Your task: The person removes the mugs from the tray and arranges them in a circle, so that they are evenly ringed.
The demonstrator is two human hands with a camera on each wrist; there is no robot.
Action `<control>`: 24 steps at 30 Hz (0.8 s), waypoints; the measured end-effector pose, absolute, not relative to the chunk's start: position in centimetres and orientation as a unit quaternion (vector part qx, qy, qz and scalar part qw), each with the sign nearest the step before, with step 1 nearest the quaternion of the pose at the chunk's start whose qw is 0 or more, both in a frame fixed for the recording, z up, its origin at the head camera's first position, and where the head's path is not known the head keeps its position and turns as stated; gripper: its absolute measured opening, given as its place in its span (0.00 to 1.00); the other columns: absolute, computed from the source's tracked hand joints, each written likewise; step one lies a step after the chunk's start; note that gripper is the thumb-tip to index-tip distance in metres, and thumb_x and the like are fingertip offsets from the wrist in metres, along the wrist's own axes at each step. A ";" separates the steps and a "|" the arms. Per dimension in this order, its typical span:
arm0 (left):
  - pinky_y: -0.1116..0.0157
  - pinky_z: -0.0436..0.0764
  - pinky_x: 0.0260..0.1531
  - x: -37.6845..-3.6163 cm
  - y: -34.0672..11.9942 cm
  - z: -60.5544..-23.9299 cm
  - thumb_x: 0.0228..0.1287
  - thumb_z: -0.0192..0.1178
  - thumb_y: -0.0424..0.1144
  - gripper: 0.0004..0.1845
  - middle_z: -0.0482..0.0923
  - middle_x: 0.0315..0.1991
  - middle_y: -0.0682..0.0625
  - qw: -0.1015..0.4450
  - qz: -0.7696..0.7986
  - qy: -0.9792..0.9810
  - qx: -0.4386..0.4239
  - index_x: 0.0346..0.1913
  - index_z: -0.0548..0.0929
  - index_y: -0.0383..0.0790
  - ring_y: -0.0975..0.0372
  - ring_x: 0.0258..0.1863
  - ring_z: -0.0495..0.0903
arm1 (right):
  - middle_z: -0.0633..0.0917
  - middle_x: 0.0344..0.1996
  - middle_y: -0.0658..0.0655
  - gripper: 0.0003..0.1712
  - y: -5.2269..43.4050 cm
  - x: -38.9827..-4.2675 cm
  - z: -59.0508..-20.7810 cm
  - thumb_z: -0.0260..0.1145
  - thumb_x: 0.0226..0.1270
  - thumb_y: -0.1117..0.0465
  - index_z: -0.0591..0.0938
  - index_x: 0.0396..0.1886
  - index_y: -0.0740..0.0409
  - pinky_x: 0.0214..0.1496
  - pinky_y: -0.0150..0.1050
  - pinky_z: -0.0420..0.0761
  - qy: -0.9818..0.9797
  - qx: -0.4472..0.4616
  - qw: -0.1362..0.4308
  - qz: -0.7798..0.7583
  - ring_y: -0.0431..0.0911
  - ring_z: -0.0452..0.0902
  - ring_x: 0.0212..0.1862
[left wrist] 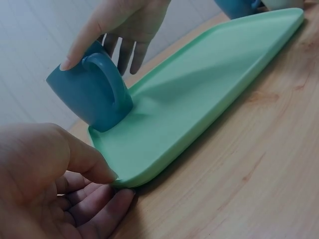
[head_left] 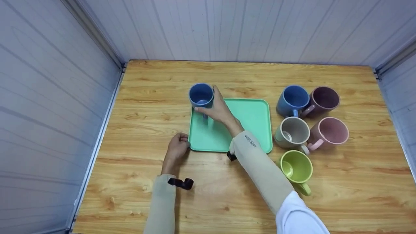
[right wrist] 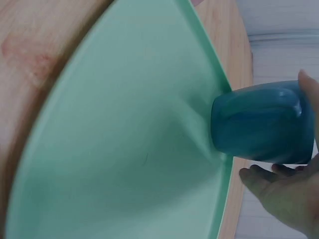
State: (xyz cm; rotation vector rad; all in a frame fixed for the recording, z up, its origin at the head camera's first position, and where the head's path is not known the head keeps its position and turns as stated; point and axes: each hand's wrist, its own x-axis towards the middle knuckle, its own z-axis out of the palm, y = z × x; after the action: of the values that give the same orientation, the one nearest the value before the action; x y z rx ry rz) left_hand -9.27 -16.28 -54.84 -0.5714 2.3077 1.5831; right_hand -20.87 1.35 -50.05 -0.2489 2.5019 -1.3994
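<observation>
a: where's the blue mug (head_left: pixel 201 95) right now?

b: from my feed it sits on the far left corner of the green tray (head_left: pixel 250 113), about eleven o'clock from the tray's middle. it stands upright, mouth up, handle turned toward the wearer at six o'clock.

a: and the hands?

b: my right hand (head_left: pixel 217 110) is on it, fingers laid along its right side and the thumb reaching over the handle. whether that's a real grip or just a touch i can't tell. my left hand (head_left: pixel 177 147) pinches the tray's near left corner, thumb on the rim and fingers tucked under.

a: which one is nearer the mug?

b: the right, plainly. the left is at six o'clock from the mug, apart from it. five other mugs (head_left: pixel 305 126) stand on the bench (head_left: pixel 146 107) at three o'clock from the tray.
</observation>
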 end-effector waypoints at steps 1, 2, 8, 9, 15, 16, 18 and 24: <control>0.65 0.73 0.42 -9.2 -16.3 -54.9 0.55 0.50 0.26 0.17 0.73 0.43 0.44 0.141 0.548 0.801 -0.196 0.50 0.75 0.32 0.57 0.41 0.72 | 0.50 0.75 0.57 0.67 1.3 -20.9 -50.1 0.73 0.49 0.39 0.39 0.77 0.50 0.72 0.52 0.57 0.861 -0.084 0.130 -0.484 0.51 0.50 0.74; 0.64 0.73 0.42 -9.2 -16.2 -54.9 0.55 0.50 0.26 0.17 0.74 0.43 0.44 0.142 0.547 0.802 -0.195 0.50 0.75 0.31 0.57 0.42 0.72 | 0.50 0.76 0.57 0.68 1.3 -21.0 -50.1 0.73 0.49 0.40 0.39 0.77 0.50 0.73 0.52 0.57 0.861 -0.083 0.129 -0.486 0.51 0.50 0.74; 0.63 0.73 0.44 -9.3 -16.2 -54.7 0.57 0.51 0.27 0.17 0.74 0.44 0.43 0.148 0.536 0.807 -0.196 0.51 0.75 0.33 0.56 0.43 0.73 | 0.63 0.69 0.56 0.59 0.8 -21.0 -50.6 0.76 0.48 0.45 0.52 0.74 0.51 0.69 0.48 0.63 0.850 -0.086 0.075 -0.514 0.50 0.60 0.69; 0.63 0.73 0.44 -9.3 -16.2 -54.6 0.58 0.51 0.28 0.17 0.74 0.44 0.43 0.149 0.536 0.807 -0.197 0.51 0.75 0.33 0.56 0.43 0.73 | 0.66 0.67 0.55 0.57 0.8 -21.0 -50.6 0.76 0.47 0.46 0.54 0.73 0.51 0.68 0.47 0.65 0.848 -0.088 0.061 -0.519 0.49 0.62 0.68; 0.63 0.73 0.43 -9.3 -16.3 -54.6 0.58 0.51 0.27 0.17 0.74 0.45 0.43 0.147 0.542 0.803 -0.201 0.52 0.75 0.32 0.56 0.43 0.72 | 0.71 0.64 0.53 0.55 0.8 -20.4 -51.1 0.77 0.45 0.46 0.60 0.71 0.51 0.65 0.44 0.68 0.843 -0.097 0.017 -0.530 0.47 0.67 0.65; 0.64 0.73 0.43 -9.3 -16.3 -54.6 0.58 0.51 0.27 0.17 0.74 0.45 0.43 0.146 0.542 0.803 -0.201 0.52 0.75 0.33 0.56 0.43 0.72 | 0.71 0.64 0.53 0.55 0.9 -20.2 -51.1 0.77 0.44 0.45 0.60 0.71 0.51 0.65 0.44 0.69 0.842 -0.096 0.015 -0.530 0.46 0.67 0.64; 0.64 0.72 0.43 -9.2 -16.3 -54.6 0.59 0.51 0.27 0.17 0.73 0.44 0.43 0.146 0.544 0.802 -0.200 0.52 0.75 0.32 0.56 0.43 0.72 | 0.71 0.64 0.53 0.55 1.0 -19.9 -51.0 0.77 0.44 0.44 0.60 0.71 0.50 0.64 0.44 0.69 0.841 -0.095 0.012 -0.532 0.46 0.68 0.64; 0.63 0.73 0.44 -9.3 -16.3 -54.6 0.58 0.51 0.27 0.17 0.73 0.45 0.43 0.148 0.549 0.798 -0.203 0.52 0.74 0.32 0.56 0.43 0.72 | 0.71 0.64 0.51 0.56 1.8 -18.9 -49.3 0.77 0.43 0.41 0.61 0.71 0.48 0.64 0.46 0.69 0.840 -0.089 0.006 -0.535 0.46 0.67 0.65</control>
State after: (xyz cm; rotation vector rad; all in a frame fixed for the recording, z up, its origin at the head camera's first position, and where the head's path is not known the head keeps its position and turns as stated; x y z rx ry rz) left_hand -9.33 -16.29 -54.58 -0.5832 2.2941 1.5779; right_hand -18.92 1.84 -49.30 -0.2786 2.6294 -1.6735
